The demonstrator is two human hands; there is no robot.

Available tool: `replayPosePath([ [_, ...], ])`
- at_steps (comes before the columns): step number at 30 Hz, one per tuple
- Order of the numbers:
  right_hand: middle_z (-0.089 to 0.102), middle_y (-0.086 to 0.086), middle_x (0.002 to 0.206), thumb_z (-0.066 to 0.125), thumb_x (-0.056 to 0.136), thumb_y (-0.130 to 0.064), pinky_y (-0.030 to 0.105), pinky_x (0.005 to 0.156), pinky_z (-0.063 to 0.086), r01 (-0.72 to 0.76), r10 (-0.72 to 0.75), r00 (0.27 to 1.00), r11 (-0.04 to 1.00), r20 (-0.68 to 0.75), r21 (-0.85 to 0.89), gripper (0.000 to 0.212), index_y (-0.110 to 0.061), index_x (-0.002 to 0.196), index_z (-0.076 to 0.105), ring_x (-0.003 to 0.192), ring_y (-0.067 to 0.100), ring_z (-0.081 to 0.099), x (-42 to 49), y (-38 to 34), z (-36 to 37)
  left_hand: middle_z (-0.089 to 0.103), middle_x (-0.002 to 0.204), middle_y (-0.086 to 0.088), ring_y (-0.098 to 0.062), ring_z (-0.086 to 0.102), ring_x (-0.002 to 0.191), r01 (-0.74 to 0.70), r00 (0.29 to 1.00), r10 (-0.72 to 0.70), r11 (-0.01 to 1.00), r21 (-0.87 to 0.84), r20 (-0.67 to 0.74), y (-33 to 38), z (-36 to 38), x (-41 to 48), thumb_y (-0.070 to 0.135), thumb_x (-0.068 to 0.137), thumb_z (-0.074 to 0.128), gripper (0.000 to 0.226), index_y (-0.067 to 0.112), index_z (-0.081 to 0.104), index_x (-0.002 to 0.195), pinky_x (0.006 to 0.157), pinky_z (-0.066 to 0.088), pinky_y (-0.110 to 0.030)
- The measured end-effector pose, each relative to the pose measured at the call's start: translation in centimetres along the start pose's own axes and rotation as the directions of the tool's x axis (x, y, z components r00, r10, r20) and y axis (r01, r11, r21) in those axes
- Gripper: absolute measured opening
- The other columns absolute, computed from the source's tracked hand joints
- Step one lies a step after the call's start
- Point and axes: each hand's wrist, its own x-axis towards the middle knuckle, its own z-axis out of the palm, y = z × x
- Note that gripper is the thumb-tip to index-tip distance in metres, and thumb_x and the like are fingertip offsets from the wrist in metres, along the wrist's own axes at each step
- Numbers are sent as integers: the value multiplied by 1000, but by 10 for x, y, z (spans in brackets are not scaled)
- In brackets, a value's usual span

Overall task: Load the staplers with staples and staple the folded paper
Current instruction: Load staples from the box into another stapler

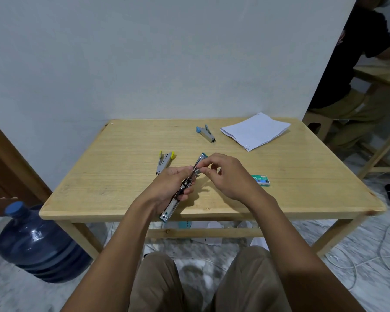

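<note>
Left hand (171, 188): fingers curled round the teal stapler (170, 209), swung open above the table's (99, 176) near edge.
Right hand (227, 176): fingertips pinch at its magazine; any staples are too small to see.
Beyond: staple box (259, 180), yellow stapler (164, 162), blue stapler (205, 133), folded paper (254, 130).

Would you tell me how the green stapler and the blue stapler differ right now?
The green stapler is swung open and held by the left hand, with the right hand pinching at it. The blue stapler lies folded and untouched on the table by the paper. Both have metal bodies.
</note>
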Motion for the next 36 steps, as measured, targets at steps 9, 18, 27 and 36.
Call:
replayPosePath([
  [9, 59, -21, 84, 66, 92, -30, 28, 73, 45, -18, 14, 999, 995, -42, -97, 10, -32, 101, 72, 86, 6, 56, -1, -6, -1, 53, 70, -4, -11, 41, 49, 11, 1000, -11, 1000, 5, 8, 0, -1, 0, 23, 103, 49, 26, 2, 63, 95, 41, 30, -20],
  [18, 64, -20, 93, 76, 81, -41, 32, 79, 45, -63, 30, 972, 989, -233, -136, 16, -35, 95, 71, 96, 5, 52, -1, -5, 12, 50, 71, -7, -11, 38, 48, 50, 999, -50, 995, -91, -1, -1, 3, 2, 17, 104, 46, 22, 3, 61, 96, 38, 26, -19],
  [27, 56, -13, 107, 62, 94, -25, 37, 85, 50, 56, -64, 993, 995, -96, -81, 14, -29, 105, 71, 106, 7, 52, -11, 15, 20, 51, 68, -8, -11, 39, 45, 78, 995, -86, 985, -154, -49, -3, 2, 5, 16, 104, 44, 21, 0, 58, 100, 38, 23, -21],
  [36, 50, -8, 126, 52, 98, -32, 35, 87, 46, 139, -128, 990, 906, 56, -399, 30, -36, 126, 62, 111, 11, 47, -9, 13, 3, 53, 67, -5, -11, 40, 47, 82, 995, -85, 994, -69, -50, -2, -1, 3, 18, 104, 45, 32, -8, 60, 114, 37, 27, -20],
])
